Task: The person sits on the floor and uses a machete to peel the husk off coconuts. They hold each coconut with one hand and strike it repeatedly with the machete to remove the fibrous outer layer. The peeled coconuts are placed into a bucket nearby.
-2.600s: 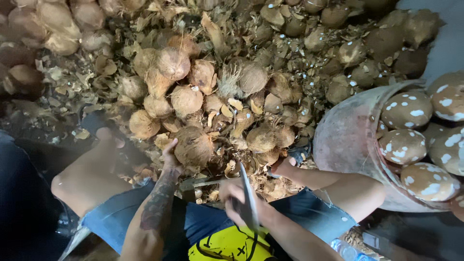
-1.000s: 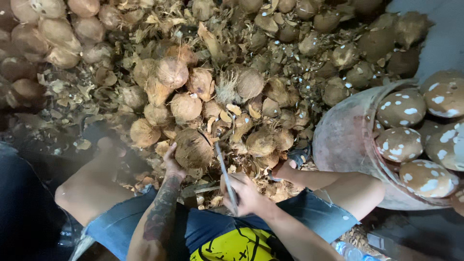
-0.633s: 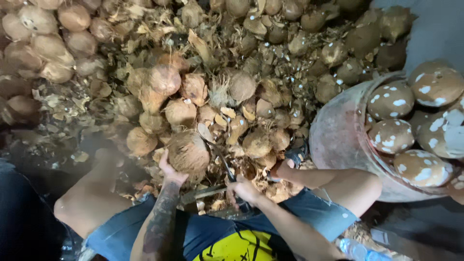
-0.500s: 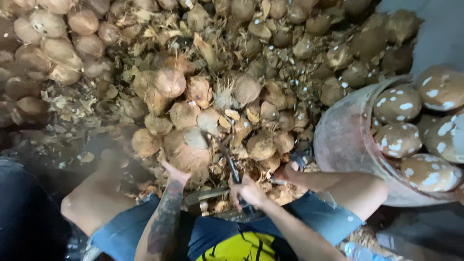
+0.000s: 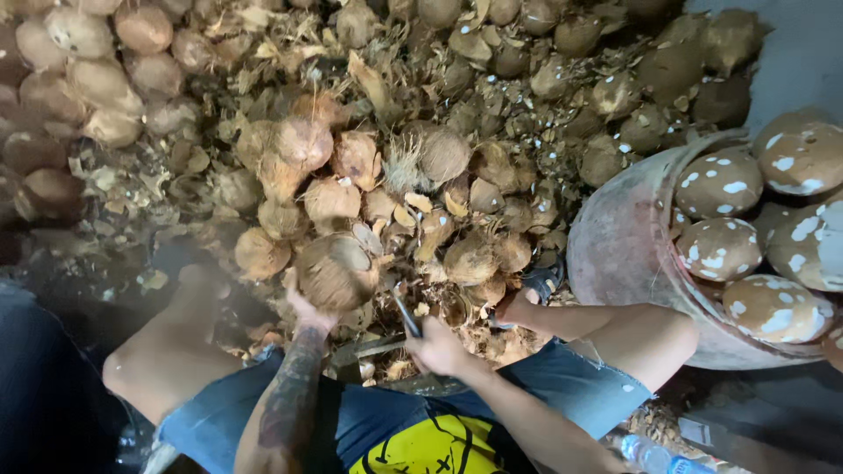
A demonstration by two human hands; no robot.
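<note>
The left hand [image 5: 303,309] cups a husked coconut [image 5: 336,272] from beneath, steadying it near the knees, while the right hand [image 5: 436,347], fingers clenched, drives a knife [image 5: 404,312] against its shell.

A coconut [image 5: 334,270] sits in the left hand [image 5: 306,309], straight ahead of the person's lap. Just right of it, the right hand [image 5: 439,347] holds a knife [image 5: 404,312], its tip touching the coconut's right side. Beyond both spreads a heap of husked coconuts [image 5: 369,132], reaching to the far left and right. To the right, beside the right knee [image 5: 654,329], stands a basket [image 5: 623,254] with peeled coconuts [image 5: 733,241] in it.
</note>
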